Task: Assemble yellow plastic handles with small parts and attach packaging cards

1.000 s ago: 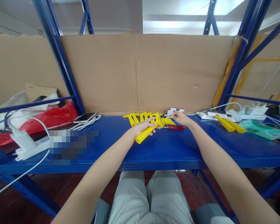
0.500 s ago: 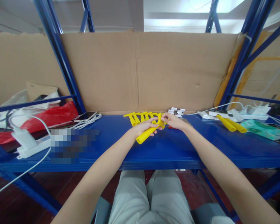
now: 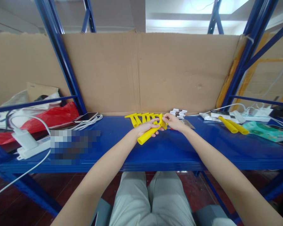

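Note:
My left hand is wrapped round a yellow tool with a tubular handle, whose open end points down toward the front left. Close beside it, my right hand has its fingers pinched at the tool's upper end; anything between those fingertips is too small to make out. Behind my left hand, several similar yellow tools lie in a row along the back of the blue shelf. A small stack of white and black pieces sits just behind my right hand.
Two yellow handles lie at the right by a green packet and a white power strip. At the left are a red bag, a phone, cables and a white plug. Cardboard stands behind.
My right hand has shifted very slightly left at the tool's upper end, uncovering more of a flat grey item behind the wrist. My left hand keeps its hold.

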Demonstrator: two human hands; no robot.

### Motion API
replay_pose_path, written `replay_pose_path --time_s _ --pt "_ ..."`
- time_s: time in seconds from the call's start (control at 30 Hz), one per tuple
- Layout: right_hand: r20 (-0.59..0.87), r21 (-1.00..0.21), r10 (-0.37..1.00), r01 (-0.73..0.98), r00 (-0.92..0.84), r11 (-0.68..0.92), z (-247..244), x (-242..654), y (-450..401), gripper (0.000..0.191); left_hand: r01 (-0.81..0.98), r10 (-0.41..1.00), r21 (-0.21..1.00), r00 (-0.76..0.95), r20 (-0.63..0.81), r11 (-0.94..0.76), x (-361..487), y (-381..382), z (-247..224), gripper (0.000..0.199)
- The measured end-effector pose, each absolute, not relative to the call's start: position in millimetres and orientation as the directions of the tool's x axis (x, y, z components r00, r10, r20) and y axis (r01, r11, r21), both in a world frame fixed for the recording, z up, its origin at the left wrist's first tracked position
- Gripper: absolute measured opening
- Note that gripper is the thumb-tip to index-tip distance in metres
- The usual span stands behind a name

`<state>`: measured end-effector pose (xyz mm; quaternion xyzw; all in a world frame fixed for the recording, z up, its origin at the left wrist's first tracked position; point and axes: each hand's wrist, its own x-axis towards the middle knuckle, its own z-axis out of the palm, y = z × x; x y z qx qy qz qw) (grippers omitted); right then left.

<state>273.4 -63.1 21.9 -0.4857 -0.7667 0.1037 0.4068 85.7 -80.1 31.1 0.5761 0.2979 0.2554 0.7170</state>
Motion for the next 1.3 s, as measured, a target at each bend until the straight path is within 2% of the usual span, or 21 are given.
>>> replay_pose_path --time_s 0.17,0.3,0.4,0.53,0.8,0.97,1.03,1.13,1.2,1.3 --pt "0.587 -0.591 0.798 0.601 -0.137 0.538 12 274 -50 0.016 -0.065 0.703 0.977 0.704 -0.099 0.203 85 -76 29 0.063" --pt "0.626 -0.657 0.779 0.519 -0.027 0.546 6 280 -43 0.030 -0.116 0.700 0.974 0.712 -0.053 0.192 86 -75 29 0.064" --pt "0.567 -0.733 0.824 0.460 0.005 0.502 5 283 -45 0.039 -0.131 0.702 0.973 0.711 -0.041 0.190 86 -77 29 0.063" --pt "0.498 -0.775 0.867 0.441 -0.015 0.452 5 283 -49 0.042 -0.133 0.703 0.973 0.710 -0.040 0.191 87 -78 30 0.064" --pt "0.591 -0.672 0.806 0.534 -0.030 0.513 0 282 -39 0.044 -0.143 0.690 0.970 0.723 -0.032 0.196 86 -81 34 0.062" --pt "0.607 -0.567 0.794 0.679 -0.038 0.466 12 301 -43 0.037 -0.186 0.750 0.961 0.660 -0.030 0.203 85 -83 39 0.059" --pt "0.531 -0.489 0.836 0.755 -0.140 0.437 18 315 -47 0.032 -0.219 0.787 0.956 0.616 -0.019 0.195 85 -83 41 0.057" --pt "0.260 -0.406 0.929 0.843 -0.263 0.353 23 334 -53 0.026 -0.252 0.832 0.950 0.554 -0.014 0.184 85 -83 42 0.056" --pt "0.134 -0.354 0.951 0.883 -0.280 0.309 23 342 -55 0.025 -0.261 0.854 0.948 0.519 -0.024 0.184 85 -82 42 0.057" --pt "0.094 -0.308 0.958 0.907 -0.270 0.286 19 345 -54 0.022 -0.269 0.875 0.945 0.483 -0.033 0.184 86 -81 41 0.060"
